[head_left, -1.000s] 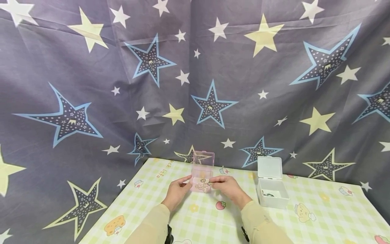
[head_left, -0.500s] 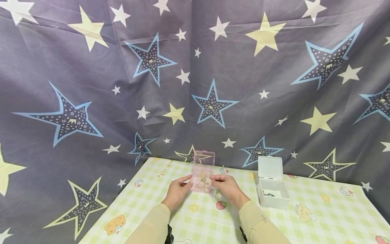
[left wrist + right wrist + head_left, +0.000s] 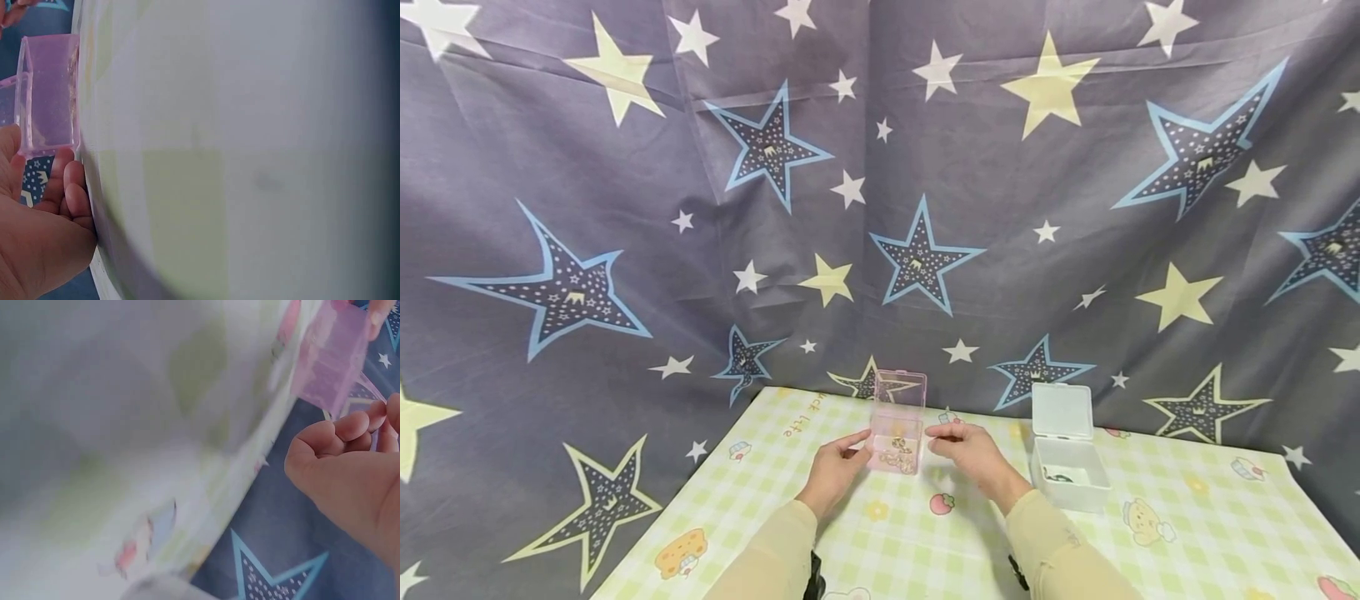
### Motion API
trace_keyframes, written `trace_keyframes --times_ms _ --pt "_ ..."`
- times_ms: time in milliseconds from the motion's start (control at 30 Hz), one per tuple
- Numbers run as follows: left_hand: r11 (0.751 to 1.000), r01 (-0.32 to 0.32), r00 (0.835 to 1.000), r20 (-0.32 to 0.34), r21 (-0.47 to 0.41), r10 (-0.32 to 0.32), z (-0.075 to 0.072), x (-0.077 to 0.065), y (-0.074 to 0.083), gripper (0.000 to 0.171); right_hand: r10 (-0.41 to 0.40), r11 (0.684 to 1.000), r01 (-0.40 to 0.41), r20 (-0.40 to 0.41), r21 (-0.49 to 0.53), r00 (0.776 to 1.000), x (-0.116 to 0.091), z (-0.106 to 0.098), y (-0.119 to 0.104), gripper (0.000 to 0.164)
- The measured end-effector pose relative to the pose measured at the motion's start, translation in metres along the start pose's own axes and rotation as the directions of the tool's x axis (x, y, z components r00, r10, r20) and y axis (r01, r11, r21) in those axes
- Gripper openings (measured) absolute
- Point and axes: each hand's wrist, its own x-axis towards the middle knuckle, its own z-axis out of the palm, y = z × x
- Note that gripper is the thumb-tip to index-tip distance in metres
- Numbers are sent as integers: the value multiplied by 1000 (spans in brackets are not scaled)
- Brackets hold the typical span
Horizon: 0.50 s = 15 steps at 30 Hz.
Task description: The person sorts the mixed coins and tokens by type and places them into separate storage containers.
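A translucent pink lidded box (image 3: 897,427) stands on the table with its lid raised. Gold-coloured trinkets (image 3: 897,460), perhaps jewellery, lie inside, too small to make out singly. My left hand (image 3: 837,473) steadies the box at its left side, thumb (image 3: 9,140) by the rim and fingers at the wall. To the right of the box, a small gap away, is my right hand (image 3: 973,458). Its fingers (image 3: 351,425) are loosely bent, with nothing visible between them, and thumb and forefinger stand slightly apart in the head view.
A white box (image 3: 1071,475) with its lid up stands right of my right hand, a small dark item (image 3: 1058,477) inside. A green checked cloth (image 3: 917,550) covers the table. Behind it hangs a dark star-patterned curtain (image 3: 820,225).
My right hand has drawn back to the right, from over the pink box's contents to its right wall and then just clear of it. My left hand has stayed at the box.
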Motion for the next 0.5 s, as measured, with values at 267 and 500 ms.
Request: trace_keyframes --times_ms 267,500 --pt "999 15 1000 5 29 -15 -4 4 2 40 -4 997 1 -50 -71 999 -20 -52 -17 30" --pt "1000 -3 999 49 10 3 -18 5 -3 44 -36 975 20 -68 -220 997 -45 -125 -20 44"
